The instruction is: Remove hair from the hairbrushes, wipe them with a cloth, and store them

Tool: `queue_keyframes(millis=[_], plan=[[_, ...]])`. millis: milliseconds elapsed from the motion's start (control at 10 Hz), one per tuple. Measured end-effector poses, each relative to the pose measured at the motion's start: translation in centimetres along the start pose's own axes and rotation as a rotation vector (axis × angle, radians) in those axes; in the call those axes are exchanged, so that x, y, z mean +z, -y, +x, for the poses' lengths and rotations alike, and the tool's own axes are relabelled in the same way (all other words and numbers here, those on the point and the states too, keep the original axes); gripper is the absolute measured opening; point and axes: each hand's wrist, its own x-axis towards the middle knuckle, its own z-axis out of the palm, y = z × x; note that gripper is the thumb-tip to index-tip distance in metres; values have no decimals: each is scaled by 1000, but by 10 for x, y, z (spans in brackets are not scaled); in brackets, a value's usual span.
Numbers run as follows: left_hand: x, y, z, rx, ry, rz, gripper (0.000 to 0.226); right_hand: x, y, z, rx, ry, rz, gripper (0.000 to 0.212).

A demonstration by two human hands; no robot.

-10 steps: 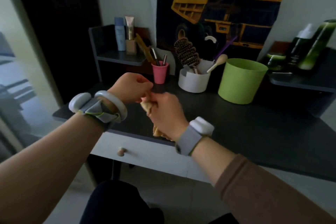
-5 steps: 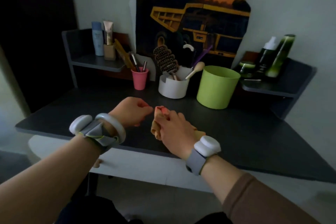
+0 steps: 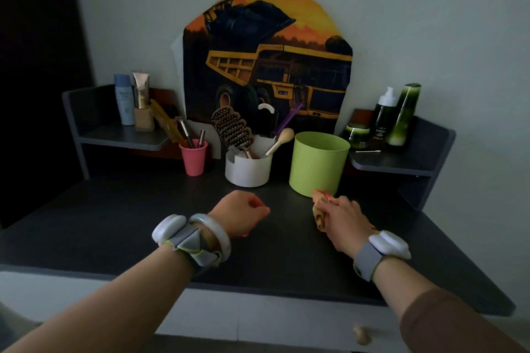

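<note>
We see a matte dark desk top (image 3: 143,223) with a pale drawer front below it. Over the desk, the left hand (image 3: 239,216) is curled into a fist, thumb against the fingers; whether anything is pinched inside we cannot tell. The right hand (image 3: 342,219) is closed around a crumpled tan cloth (image 3: 319,213), soft and bunched, with a pinkish tip poking out above the knuckles, just in front of the smooth lime-green tub (image 3: 318,165). Each wrist wears a grey strap with a rounded white pod. At the back a brown hairbrush (image 3: 231,126) with a wavy, scalloped outline and rows of pale-tipped bristles stands tilted in a white round holder (image 3: 248,170), beside a pale wooden rounded handle (image 3: 279,140). A pink cup (image 3: 193,157) with slim tools stands to its left.
</note>
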Motion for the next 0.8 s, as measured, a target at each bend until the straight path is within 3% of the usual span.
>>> queue_keyframes(millis=[200, 400, 600, 700, 800], plan=[[-5, 7, 4, -23, 14, 1, 8, -3, -6, 4, 46, 27, -25, 58], [-6, 13, 6, -43, 37, -37, 4, -6, -4, 0, 39, 21, -54, 53], [-12, 17, 3, -15, 23, -41, 4, -6, -3, -3, 141, -43, -163, 38], [-20, 20, 2, -5, 19, -41, 6, -16, 8, 0, 183, -18, -266, 40], [-29, 16, 0, 22, -3, -101, 6, -26, 19, 0, 59, -60, -60, 35]])
